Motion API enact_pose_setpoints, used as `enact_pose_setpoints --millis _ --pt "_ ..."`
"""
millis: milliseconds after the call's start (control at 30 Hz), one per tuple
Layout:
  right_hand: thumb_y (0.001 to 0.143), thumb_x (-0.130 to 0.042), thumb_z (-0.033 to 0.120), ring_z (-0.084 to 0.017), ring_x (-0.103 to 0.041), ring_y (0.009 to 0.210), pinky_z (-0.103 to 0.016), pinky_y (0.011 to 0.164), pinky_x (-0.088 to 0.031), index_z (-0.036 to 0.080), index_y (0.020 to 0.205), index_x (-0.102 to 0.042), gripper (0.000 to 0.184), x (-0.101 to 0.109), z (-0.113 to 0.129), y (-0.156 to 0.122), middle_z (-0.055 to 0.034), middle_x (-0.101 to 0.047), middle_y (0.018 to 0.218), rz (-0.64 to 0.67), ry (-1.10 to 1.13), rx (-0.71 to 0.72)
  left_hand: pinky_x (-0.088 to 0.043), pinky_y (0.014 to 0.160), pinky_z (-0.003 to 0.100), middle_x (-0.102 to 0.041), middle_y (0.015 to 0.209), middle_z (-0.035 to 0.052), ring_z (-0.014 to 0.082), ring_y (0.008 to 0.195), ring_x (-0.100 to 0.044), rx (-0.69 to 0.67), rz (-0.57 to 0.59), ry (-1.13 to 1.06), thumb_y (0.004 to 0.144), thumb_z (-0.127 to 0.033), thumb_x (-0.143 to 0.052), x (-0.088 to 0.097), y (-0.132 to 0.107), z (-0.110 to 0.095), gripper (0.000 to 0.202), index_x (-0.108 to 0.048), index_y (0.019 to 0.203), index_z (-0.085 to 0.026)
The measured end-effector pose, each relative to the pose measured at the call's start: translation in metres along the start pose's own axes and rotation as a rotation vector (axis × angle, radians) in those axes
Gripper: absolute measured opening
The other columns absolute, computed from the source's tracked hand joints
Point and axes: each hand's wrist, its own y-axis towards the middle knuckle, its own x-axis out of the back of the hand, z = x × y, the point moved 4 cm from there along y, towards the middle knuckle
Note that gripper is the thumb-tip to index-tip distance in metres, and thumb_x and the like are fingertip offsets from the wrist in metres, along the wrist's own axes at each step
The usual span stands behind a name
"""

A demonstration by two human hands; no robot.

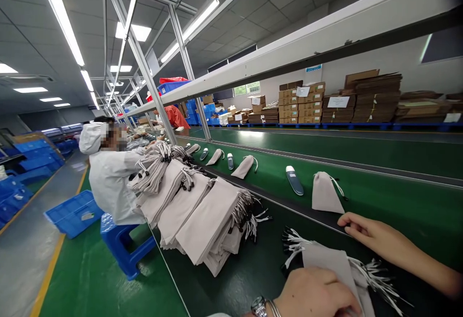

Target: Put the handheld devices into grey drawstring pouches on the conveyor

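Fluorescent tube lights (60, 15) are burning above a long production line, and stacks of blue plastic crates (74, 213) are standing on the floor at the far left. A co-worker in a white hooded coverall (110, 186) is sitting on a blue plastic stool (123, 244), facing along the line. Folded stacks of beige drawstring pouches (195, 215) are lying on the green conveyor belt (398, 196), their cords all fanning to one side. Beyond them, oblong blue-and-white items (294, 180) and single filled pouches (325, 194) are spaced along the belt, and cardboard cartons (376, 97) are piled against the far wall.

At the near edge, the left hand (314, 293), wearing a wristwatch (259, 306), is closing over a bundle of beige drawstring pouches (325, 264), gripping its lower edge. Its white cords with black tips (376, 278) are splaying out on both sides. The right hand (372, 232) is lying open and extended, holding nothing, with its fingertips just beside the single pouch. Good practice: a firm grip on the fabric, with the cords kept fanned and clear of the belt edge, is likely to limit snagging.
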Motion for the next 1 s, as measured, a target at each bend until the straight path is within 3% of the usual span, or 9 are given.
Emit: enact_pose_setpoints --millis 100,467,567,700,767,867,1000 --pt "0.089 -0.046 0.045 -0.017 -0.062 0.064 -0.025 0.056 -0.04 0.028 0.101 -0.066 0.029 0.002 0.011 -0.002 -0.0002 -0.066 0.074 0.13 0.023 -0.021 -0.048 0.068 0.025 -0.067 0.087 0.0026 0.0173 0.079 -0.064 0.002 -0.048 0.002 0.084 -0.026 -0.062 0.005 -0.004 -0.004 0.013 -0.066 0.095 -0.021" --pt "0.088 -0.048 0.028 -0.017 -0.062 0.075 -0.025 0.062 -0.035 0.024 0.103 -0.065 0.023 0.023 0.031 -0.003 0.0005 -0.069 0.082 0.101 0.002 -0.024 -0.047 0.075 0.03 -0.064 0.094 0.0025 0.0189 0.085 -0.061 0.103 -0.035 -0.13 0.084 -0.012 -0.06 0.029 -0.001 -0.017 0.013 -0.063 0.093 -0.021" --pt "0.088 -0.05 0.026 -0.016 -0.062 0.076 -0.025 0.063 -0.035 0.024 0.104 -0.066 0.023 0.025 0.032 -0.002 0.0006 -0.07 0.084 0.097 -0.003 -0.043 -0.046 0.078 0.031 -0.062 0.094 0.0039 0.0194 0.088 -0.059 0.06 -0.11 -0.168 0.09 -0.011 -0.053 0.036 0.001 -0.015 0.013 -0.062 0.094 -0.02" --pt "0.088 -0.053 0.026 -0.016 -0.061 0.076 -0.024 0.063 -0.035 0.024 0.103 -0.067 0.021 0.026 0.032 -0.002 0.0011 -0.071 0.085 0.093 0.005 -0.069 -0.044 0.087 0.036 -0.059 0.102 0.0063 0.0218 0.098 -0.055 0.08 -0.361 -0.107 0.093 -0.012 -0.049 0.056 0.0 -0.003 0.016 -0.061 0.1 -0.02" --pt "0.089 -0.053 0.026 -0.015 -0.061 0.076 -0.024 0.062 -0.034 0.024 0.103 -0.067 0.02 0.027 0.033 -0.002 0.0014 -0.07 0.083 0.092 0.009 -0.071 -0.043 0.09 0.038 -0.058 0.107 0.0072 0.0235 0.102 -0.054 0.134 -0.432 -0.033 0.093 -0.012 -0.05 0.062 0.0 0.007 0.019 -0.06 0.107 -0.02" --pt "0.089 -0.053 0.025 -0.015 -0.061 0.076 -0.024 0.062 -0.034 0.024 0.103 -0.067 0.02 0.029 0.035 -0.003 0.0012 -0.07 0.082 0.09 0.01 -0.072 -0.043 0.088 0.04 -0.06 0.108 0.0066 0.0244 0.102 -0.054 0.178 -0.42 0.029 0.092 -0.012 -0.052 0.063 0.002 0.02 0.021 -0.06 0.11 -0.021" --pt "0.089 -0.053 0.025 -0.015 -0.06 0.074 -0.024 0.062 -0.033 0.023 0.103 -0.067 0.019 0.03 0.036 -0.002 0.001 -0.069 0.081 0.089 0.017 -0.073 -0.042 0.083 0.038 -0.063 0.1 0.0035 0.0232 0.096 -0.057 0.187 -0.415 0.064 0.089 -0.01 -0.056 0.061 0.004 0.026 0.015 -0.061 0.098 -0.021"
